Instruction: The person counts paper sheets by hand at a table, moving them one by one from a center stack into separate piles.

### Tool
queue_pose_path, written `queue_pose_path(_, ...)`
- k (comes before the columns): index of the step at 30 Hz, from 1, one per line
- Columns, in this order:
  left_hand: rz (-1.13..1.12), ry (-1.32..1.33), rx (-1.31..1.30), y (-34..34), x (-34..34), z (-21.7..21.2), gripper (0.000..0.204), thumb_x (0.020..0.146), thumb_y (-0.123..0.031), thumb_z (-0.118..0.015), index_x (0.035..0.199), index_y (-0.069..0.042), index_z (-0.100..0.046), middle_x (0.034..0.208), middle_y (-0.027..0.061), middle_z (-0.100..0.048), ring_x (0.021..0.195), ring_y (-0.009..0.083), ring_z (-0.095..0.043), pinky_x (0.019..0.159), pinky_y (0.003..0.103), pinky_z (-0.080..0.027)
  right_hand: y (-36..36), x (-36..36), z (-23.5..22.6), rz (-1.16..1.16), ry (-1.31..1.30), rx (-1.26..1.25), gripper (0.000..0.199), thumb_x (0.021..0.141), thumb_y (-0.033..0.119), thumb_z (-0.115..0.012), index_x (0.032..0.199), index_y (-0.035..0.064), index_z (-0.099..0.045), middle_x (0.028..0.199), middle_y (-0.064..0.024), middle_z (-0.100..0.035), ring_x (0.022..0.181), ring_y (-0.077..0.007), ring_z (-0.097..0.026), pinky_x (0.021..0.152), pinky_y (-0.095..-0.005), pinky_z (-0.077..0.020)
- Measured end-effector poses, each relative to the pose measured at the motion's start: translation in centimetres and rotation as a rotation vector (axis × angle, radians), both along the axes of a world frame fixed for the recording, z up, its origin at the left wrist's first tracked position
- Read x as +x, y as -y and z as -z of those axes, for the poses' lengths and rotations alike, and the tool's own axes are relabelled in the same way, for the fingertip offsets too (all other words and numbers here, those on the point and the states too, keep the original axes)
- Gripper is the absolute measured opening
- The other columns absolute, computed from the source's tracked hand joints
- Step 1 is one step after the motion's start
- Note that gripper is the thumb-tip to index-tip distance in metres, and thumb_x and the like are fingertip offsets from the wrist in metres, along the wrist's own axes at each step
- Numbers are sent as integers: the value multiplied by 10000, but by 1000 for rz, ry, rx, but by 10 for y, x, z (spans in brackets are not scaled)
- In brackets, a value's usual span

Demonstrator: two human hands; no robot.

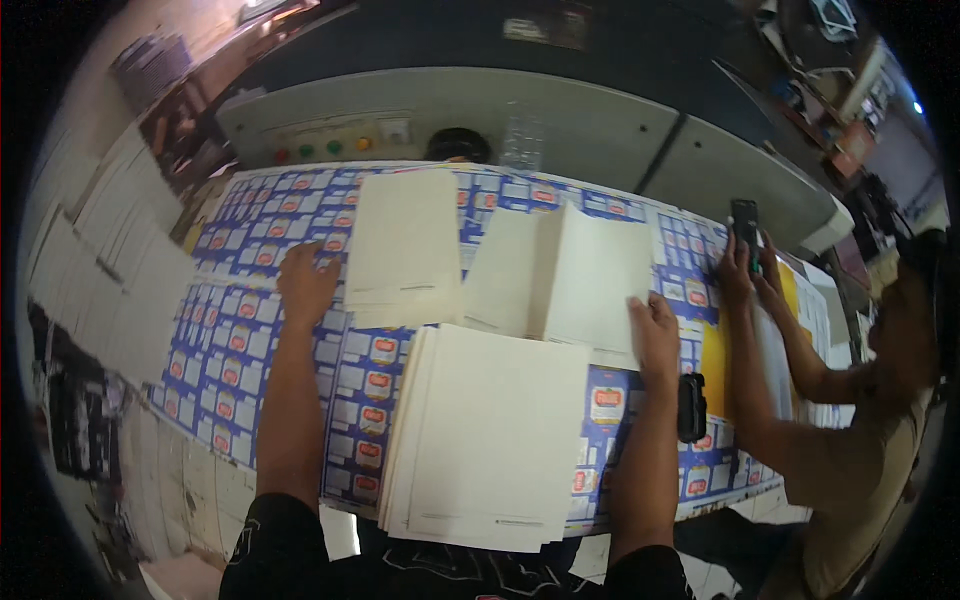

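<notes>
My right hand (657, 338) is closed at the right edge of a white paper sheet (602, 275), which bends upward along its left side. Under and beside it lies another pale sheet (503, 265). A flat stack of cream sheets (404, 235) sits left of these. My left hand (308, 285) hovers or rests just left of that stack, fingers apart, holding nothing. Closest to me is a thick, slightly fanned stack of white sheets (500, 430) with small print along its lower edge.
Blue printed paper (235, 345) covers the table. A black case (691, 408) lies near my right forearm. At right, another person's hands (745, 268) hold a phone (744, 225). Behind the table stand a plastic bottle (522, 138) and a grey machine panel (590, 125) with buttons.
</notes>
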State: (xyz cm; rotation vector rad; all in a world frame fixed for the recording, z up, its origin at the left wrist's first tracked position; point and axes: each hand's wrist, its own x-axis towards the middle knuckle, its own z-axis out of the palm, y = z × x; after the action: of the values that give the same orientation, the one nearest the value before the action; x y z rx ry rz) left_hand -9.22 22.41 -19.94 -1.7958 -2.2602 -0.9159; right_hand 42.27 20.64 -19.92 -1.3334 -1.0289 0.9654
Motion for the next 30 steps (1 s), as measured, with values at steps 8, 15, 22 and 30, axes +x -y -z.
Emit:
queue_pose_path(8,-23,-52,-60,1,2,-4,432,830,-308,-684,1181,-67,-614,1251,169,-569,1170,358,-521,968,484,-432,3,-1,-4,-52,-153,1,242,914,144,-668,1074,-20,-590,906,-60,-667,763,-96,-613,686,-228,-496)
queue_pose_path(15,-22,-36,-75,1,2,-6,430,834,-317,-675,1183,-72,-618,1255,156,-568,1169,349,-523,970,481,-427,4,-2,-8,-60,-147,-16,234,919,141,-662,1080,-13,-590,885,-52,-665,743,-88,-610,665,-228,-491)
queue_pose_path(22,-28,-8,-85,0,1,-6,436,835,-331,-671,1184,-75,-620,1270,154,-563,1182,354,-513,981,491,-414,3,-2,-8,-52,-147,-22,224,920,131,-661,1080,-10,-591,906,-54,-670,759,-85,-613,673,-228,-495)
queue_pose_path(30,-37,-20,-73,1,3,-5,437,835,-333,-673,1186,-78,-620,1261,154,-565,1173,358,-514,974,492,-417,3,-2,-8,-49,-155,-20,238,920,129,-661,1092,-18,-587,916,-67,-674,769,-95,-622,691,-230,-503)
